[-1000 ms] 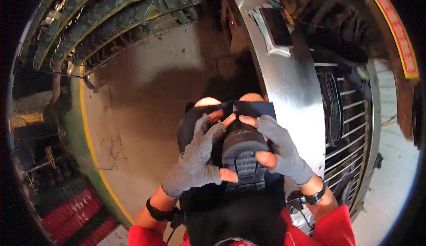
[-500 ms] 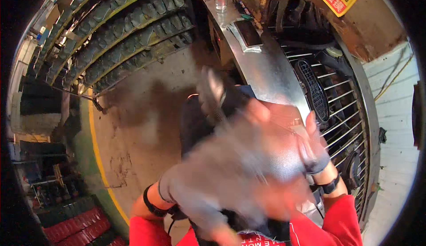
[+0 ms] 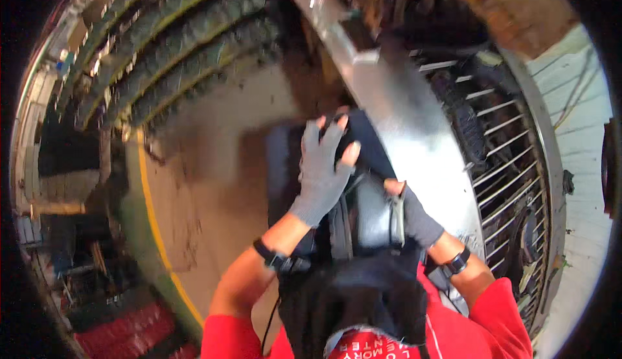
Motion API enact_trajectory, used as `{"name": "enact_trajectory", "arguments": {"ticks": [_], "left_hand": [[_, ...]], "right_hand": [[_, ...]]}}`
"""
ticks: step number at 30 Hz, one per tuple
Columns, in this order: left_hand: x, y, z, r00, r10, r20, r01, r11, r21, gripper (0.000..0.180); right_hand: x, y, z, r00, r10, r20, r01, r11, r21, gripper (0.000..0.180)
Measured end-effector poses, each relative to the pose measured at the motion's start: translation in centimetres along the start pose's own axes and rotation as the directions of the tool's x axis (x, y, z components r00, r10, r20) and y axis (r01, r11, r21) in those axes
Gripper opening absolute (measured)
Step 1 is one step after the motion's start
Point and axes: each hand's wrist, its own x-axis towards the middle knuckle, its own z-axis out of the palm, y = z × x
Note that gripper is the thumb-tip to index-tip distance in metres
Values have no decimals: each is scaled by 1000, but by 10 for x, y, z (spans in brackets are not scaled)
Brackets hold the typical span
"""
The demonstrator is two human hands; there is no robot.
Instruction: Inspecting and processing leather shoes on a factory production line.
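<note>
- A concrete floor, brownish and stained with dark scuffs, carries everything to the person's left and front.
- A yellow line is painted in a curve along the floor's left side, with a green band just outside it.
- Rows of tyres stand packed together along the floor's far edge.
- Red crates sit at the lower left, beyond the green band.
- A silver metal panel rises on the right, beside a wire rack.
</note>
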Motion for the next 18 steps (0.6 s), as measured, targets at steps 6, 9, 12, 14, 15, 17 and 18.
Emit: {"name": "enact_trajectory", "arguments": {"ticks": [6,9,12,14,15,17,18], "left_hand": [[4,-39,-8,857,-69,511,461,545,-700,78],[-30,-60,-14,776,-143,614,567,584,-581,62],[-39,-52,-17,901,108,420,24,954,-298,42],[-28,-33,-14,876,92,473,2,981,-195,37],[-25,-35,-9,879,96,467,3,978,-208,37],[-24,-43,0,908,116,402,15,951,-307,32],[-22,-43,2,911,113,396,17,951,-310,32]], "right_hand": [[-43,-23,-50,855,-488,-176,394,832,-391,39],[-128,-88,-30,918,-326,-227,321,945,-60,45],[-197,-117,-91,808,-408,-425,278,900,-335,51],[-235,-138,-153,623,-602,-500,58,672,-738,56],[-248,-137,-189,519,-633,-575,-169,583,-795,58],[-260,-123,-243,411,-676,-612,-394,473,-788,60],[-264,-122,-260,326,-793,-514,-634,220,-741,59]]}}
